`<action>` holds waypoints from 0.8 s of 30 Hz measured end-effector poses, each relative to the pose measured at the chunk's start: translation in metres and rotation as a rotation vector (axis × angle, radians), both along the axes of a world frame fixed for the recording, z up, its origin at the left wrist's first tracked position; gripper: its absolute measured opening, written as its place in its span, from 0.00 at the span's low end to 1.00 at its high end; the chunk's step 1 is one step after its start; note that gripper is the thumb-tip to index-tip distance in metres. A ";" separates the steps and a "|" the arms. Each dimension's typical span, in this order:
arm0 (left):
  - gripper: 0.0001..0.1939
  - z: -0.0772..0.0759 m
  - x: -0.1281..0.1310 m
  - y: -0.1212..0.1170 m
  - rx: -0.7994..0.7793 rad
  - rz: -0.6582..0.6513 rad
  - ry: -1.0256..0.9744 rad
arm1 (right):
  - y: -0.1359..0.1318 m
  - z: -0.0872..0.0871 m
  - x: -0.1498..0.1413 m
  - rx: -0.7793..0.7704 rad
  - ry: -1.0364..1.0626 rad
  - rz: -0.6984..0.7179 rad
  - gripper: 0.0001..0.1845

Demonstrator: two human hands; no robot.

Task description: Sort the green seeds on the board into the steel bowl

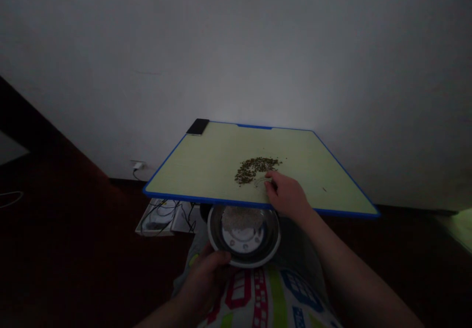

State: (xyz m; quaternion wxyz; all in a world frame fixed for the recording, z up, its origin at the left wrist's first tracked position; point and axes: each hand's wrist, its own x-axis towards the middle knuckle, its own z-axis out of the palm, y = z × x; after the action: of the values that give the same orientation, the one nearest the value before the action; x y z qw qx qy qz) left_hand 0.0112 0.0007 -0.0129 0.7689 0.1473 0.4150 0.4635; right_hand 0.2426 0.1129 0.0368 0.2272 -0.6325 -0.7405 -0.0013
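My left hand [208,271] grips the near-left rim of a round stainless steel bowl [273,249], thumb over the edge. The bowl is held at my lap, just below the table's front edge, and pale small grains [239,217] lie in its far part. On the table, small brown grains or seeds [245,170] are spread in a curved patch. Beside that patch my right hand [283,193] is closed, with its fingertips pinching a thin, pale curved piece [261,180]. What this piece is cannot be made out in the dim light.
The pale table [214,161] has a blue edge and stands near a wall. A black phone or tablet [198,126] lies at its far left corner. One dark sliver [324,189] lies to the right. Below left are an open white box [158,220] with cables and a wall plug [138,165].
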 end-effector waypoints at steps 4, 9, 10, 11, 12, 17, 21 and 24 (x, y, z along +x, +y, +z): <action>0.34 -0.002 0.000 -0.001 0.003 -0.003 -0.013 | -0.004 -0.001 0.010 -0.003 -0.012 -0.088 0.14; 0.35 -0.003 0.001 -0.001 0.005 0.002 -0.019 | -0.001 0.001 0.021 -0.040 -0.014 -0.161 0.15; 0.35 -0.003 0.001 -0.001 0.004 0.004 -0.016 | 0.001 0.001 0.022 -0.043 -0.022 -0.172 0.15; 0.36 -0.003 0.001 -0.001 0.003 0.006 -0.016 | 0.003 0.001 0.024 -0.044 -0.029 -0.182 0.14; 0.36 -0.003 0.001 0.000 0.000 0.009 -0.016 | 0.006 0.002 0.025 -0.045 -0.036 -0.189 0.14; 0.35 -0.001 0.002 0.000 -0.006 0.014 -0.017 | 0.012 0.001 0.029 -0.042 -0.044 -0.188 0.14; 0.35 0.000 0.003 0.000 0.000 0.007 -0.031 | 0.010 0.002 0.026 -0.058 -0.030 -0.160 0.13; 0.35 -0.001 0.002 -0.001 0.003 0.000 -0.046 | 0.012 0.004 0.020 -0.094 -0.033 -0.151 0.14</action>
State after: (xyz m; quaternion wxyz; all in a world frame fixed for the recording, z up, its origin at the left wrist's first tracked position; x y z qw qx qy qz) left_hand 0.0136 0.0001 -0.0142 0.7780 0.1380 0.3965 0.4675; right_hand 0.2624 0.1246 0.0413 0.1841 -0.6964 -0.6936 0.0059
